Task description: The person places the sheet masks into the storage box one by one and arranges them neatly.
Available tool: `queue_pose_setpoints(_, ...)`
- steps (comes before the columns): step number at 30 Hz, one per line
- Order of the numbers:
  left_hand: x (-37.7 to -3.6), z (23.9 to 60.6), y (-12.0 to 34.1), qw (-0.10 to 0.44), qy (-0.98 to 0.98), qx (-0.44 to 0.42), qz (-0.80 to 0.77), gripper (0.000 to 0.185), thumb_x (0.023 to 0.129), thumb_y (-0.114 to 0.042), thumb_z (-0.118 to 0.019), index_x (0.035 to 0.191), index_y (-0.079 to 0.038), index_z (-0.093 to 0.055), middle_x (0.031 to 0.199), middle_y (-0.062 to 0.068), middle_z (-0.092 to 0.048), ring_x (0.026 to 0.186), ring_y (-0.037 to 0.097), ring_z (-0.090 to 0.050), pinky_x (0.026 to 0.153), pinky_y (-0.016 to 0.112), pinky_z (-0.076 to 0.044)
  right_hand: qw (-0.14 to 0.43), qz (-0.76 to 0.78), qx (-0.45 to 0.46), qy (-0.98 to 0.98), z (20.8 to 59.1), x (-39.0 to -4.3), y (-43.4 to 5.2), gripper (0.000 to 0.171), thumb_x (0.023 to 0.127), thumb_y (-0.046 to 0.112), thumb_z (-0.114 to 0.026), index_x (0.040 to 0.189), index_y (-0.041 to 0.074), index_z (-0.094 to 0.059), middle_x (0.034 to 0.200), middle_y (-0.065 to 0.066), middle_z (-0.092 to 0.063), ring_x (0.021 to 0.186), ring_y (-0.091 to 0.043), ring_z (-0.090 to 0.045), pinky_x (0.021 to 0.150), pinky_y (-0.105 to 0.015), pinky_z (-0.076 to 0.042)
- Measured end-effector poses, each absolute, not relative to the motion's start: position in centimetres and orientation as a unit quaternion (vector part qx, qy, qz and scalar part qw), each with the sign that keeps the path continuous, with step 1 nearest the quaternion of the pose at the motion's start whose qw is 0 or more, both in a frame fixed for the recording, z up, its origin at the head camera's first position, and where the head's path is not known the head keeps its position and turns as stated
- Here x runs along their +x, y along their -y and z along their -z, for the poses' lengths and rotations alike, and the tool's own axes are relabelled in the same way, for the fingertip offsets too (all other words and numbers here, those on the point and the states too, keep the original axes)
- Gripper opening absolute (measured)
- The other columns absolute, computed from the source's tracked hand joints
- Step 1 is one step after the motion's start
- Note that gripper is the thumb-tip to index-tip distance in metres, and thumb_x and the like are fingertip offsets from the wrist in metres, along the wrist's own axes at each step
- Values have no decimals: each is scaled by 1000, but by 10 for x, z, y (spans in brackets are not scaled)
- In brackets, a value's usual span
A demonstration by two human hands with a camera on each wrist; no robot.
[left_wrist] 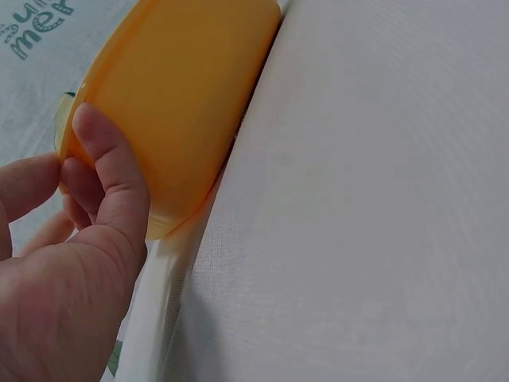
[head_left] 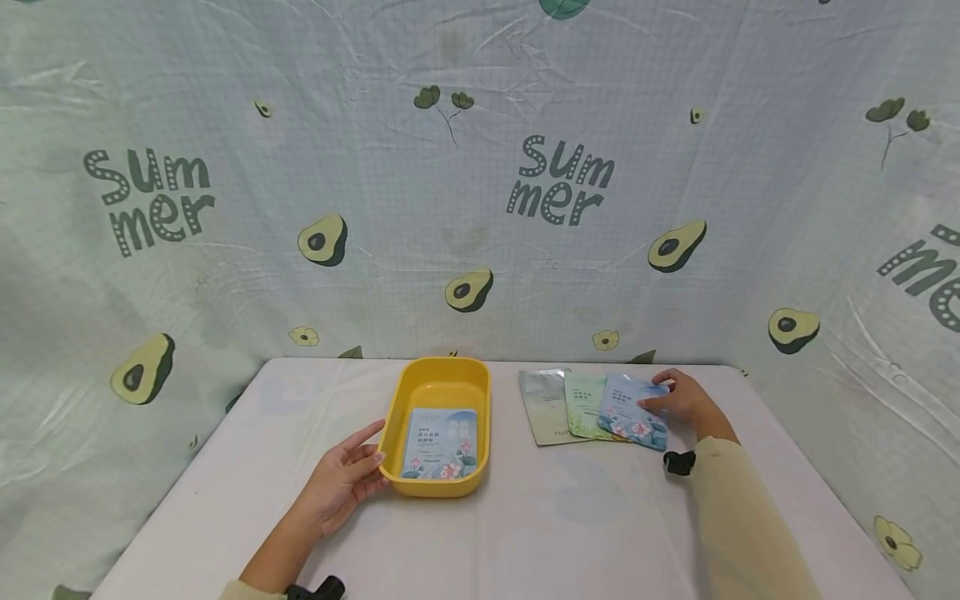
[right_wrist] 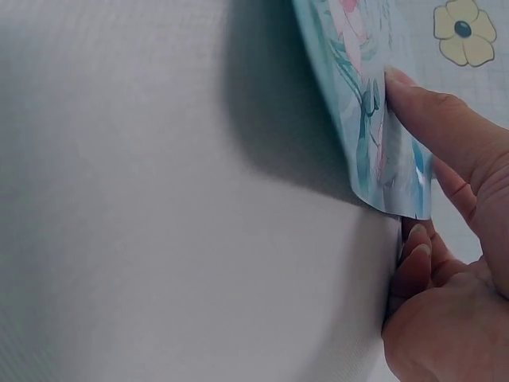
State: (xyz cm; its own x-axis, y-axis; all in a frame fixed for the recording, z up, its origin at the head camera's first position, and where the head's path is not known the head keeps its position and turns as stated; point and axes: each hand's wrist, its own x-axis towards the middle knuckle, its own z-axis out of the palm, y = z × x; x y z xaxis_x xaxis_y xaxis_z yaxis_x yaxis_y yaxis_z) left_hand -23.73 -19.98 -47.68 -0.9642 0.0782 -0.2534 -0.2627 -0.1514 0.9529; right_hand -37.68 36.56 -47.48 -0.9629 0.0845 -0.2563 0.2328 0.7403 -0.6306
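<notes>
A yellow tray (head_left: 447, 392) stands on the table, its near left rim pinched by my left hand (head_left: 341, 479). The left wrist view shows the thumb and fingers on either side of that rim (left_wrist: 73, 119). Inside the tray lies a blue flower-printed sheet mask packet (head_left: 441, 442). My right hand (head_left: 686, 404) pinches the right edge of another blue sheet mask packet (head_left: 628, 410). In the right wrist view this packet (right_wrist: 362, 119) is tilted up from the table with the thumb on its printed face. It overlaps a green packet (head_left: 583, 402), which overlaps a silver one (head_left: 543, 408).
A white cloth covers the table (head_left: 540, 533). Behind it hangs a patterned curtain (head_left: 390, 183) printed with avocados and lettering, close to the far table edge. Another curtain panel (head_left: 847, 250) stands along the right side.
</notes>
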Motion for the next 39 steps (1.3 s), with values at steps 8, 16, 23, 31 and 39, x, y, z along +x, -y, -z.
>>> queue_pose_setpoints(8, -236, 478, 201, 115, -638, -71, -758, 63, 102, -3, -58, 160, -16, -35, 110, 4, -54, 90, 16, -64, 81, 27, -61, 98, 332, 78, -935, 477, -377, -365, 75, 89, 34, -80, 143, -4, -43, 146, -37, -39, 128, -50, -42, 113, -65, -35)
queue_pose_setpoints(16, -235, 478, 201, 113, -639, -70, -757, 63, 103, -4, -58, 160, -16, -35, 111, 5, -54, 92, 17, -64, 81, 27, -61, 98, 340, 88, -931, 475, -372, -360, 82, 90, 34, -78, 148, -9, -40, 151, -36, -39, 133, -50, -41, 118, -65, -31)
queue_pose_setpoints(23, -235, 477, 201, 113, -638, -72, -758, 63, 102, -5, -59, 160, -16, -35, 111, 5, -54, 92, 17, -64, 81, 27, -61, 81, 364, 75, -925, 474, -364, -359, 76, 92, 31, -76, 147, -7, -40, 149, -34, -40, 130, -48, -42, 118, -65, -31)
queue_pose_setpoints(31, -235, 477, 200, 115, -633, -70, -762, 64, 101, -3, -60, 160, -15, -35, 112, 4, -55, 92, 17, -64, 81, 27, -60, 76, 374, 71, -922, 475, -359, -361, 80, 92, 29, -77, 151, -5, -37, 154, -34, -37, 135, -49, -40, 118, -65, -32)
queue_pose_setpoints(39, -236, 477, 200, 111, -636, -74, -760, 63, 102, -4, -60, 160, -16, -37, 113, 6, -55, 92, 18, -64, 81, 28, -61, 69, 404, 84, -908, 474, -354, -362, 82, 91, 30, -78, 154, -1, -35, 155, -36, -31, 136, -51, -37, 116, -66, -33)
